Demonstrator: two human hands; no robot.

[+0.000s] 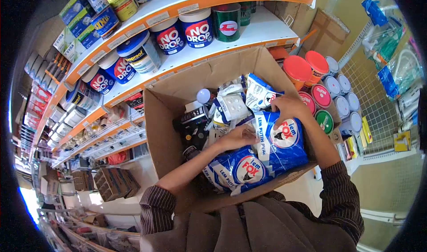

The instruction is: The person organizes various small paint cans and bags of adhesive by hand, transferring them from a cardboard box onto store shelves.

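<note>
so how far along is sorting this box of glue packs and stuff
Partway, it seems. The lower Fox packs already lie together at the near side of the carton. The right hand has the large upper Fox pack by its top, the left hand at its edge. Smaller packs beyond are jumbled, so probably left to do.

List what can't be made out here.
All head view:
Floor of the cardboard box: hidden by its contents.
Left hand, touching the blue bag or not: fingers hide it.
Shelf labels: print too small.
Hanging packs, far right: cut off by the lens's dark edge.
</note>
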